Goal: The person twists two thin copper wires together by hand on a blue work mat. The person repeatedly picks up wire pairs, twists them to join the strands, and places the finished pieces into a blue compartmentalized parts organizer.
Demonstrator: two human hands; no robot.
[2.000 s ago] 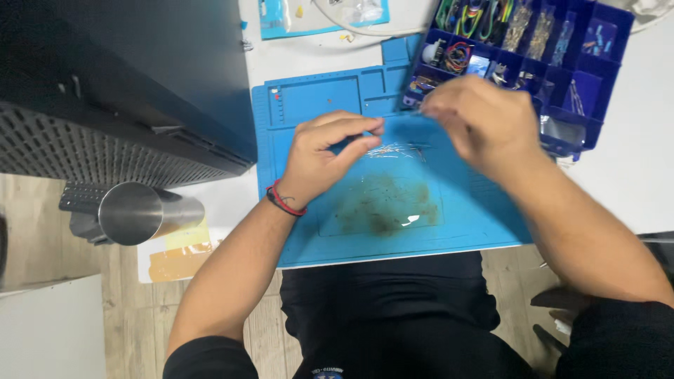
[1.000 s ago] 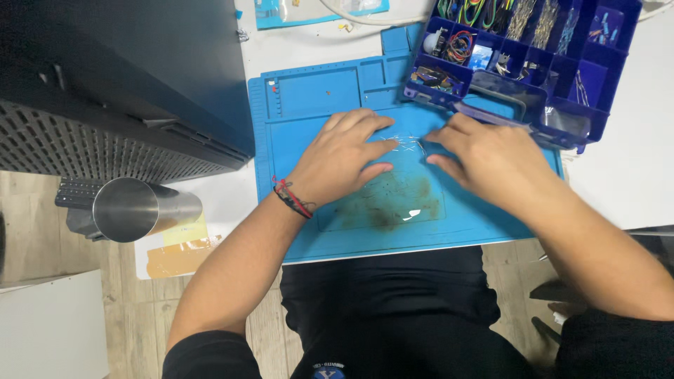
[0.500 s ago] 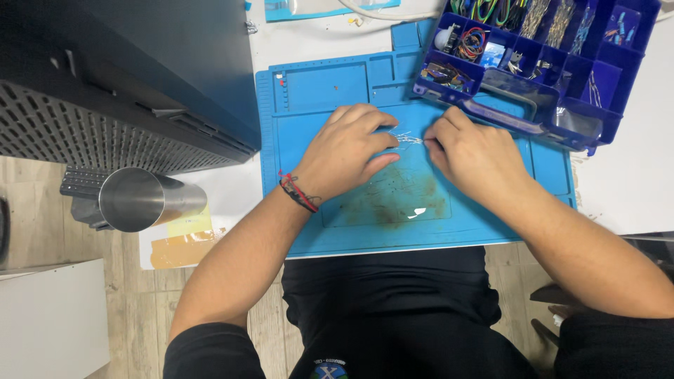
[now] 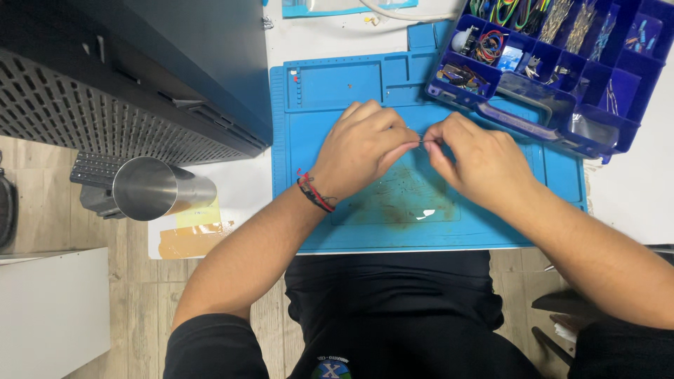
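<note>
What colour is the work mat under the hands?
Light blue work mat, with a brownish stained patch in the middle; head view.

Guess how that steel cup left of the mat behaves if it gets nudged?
The steel cup lies on its side at the table edge, so it would probably roll rather than slide. Its smooth, shiny wall looks slippery to grip. It appears thin-walled and empty, so likely light.

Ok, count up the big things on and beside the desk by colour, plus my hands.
Blue: 2, the work mat and the compartment box
Silver: 1, the metal cup
Black: 1, the perforated case
Hands: 2, left hand and right hand, pinching a thin wire
Total: 6, wire aside
</note>
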